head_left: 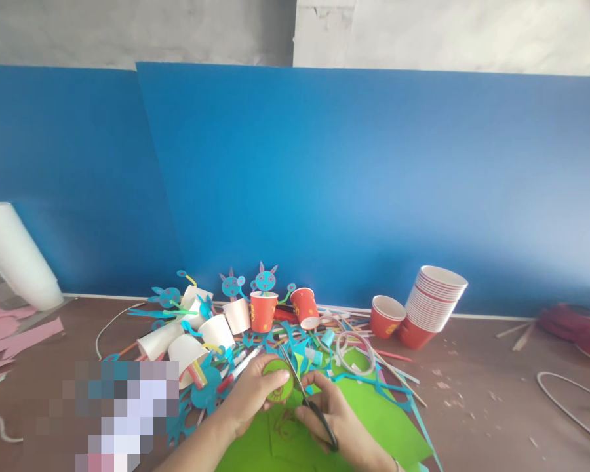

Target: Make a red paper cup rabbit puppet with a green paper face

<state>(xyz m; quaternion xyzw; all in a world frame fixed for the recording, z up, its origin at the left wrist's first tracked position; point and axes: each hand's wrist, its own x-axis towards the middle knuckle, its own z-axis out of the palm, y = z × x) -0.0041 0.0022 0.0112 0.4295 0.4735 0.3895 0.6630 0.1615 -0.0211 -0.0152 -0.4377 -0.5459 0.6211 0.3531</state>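
Between thumb and fingers, my left hand [250, 392] holds a round green paper cutout [281, 387] with a reddish drawing on it. My right hand [332, 419] grips a pair of black-handled scissors [324, 425], whose blades lie along the cutout's right edge. Under both hands lies green paper [383, 426] with another drawing in reddish lines. Blue paper scraps [209, 393] and several markers [243, 366] lie just beyond and left of my left hand.
Paper cups with blue animal heads [265, 280] stand or lie at the back. A tall stack of cups [435, 305] rises at right beside a single red cup [387, 314]. Pink paper [10, 337] and a leaning white cup stack [17, 255] are at left; white cord [565, 406] at right.
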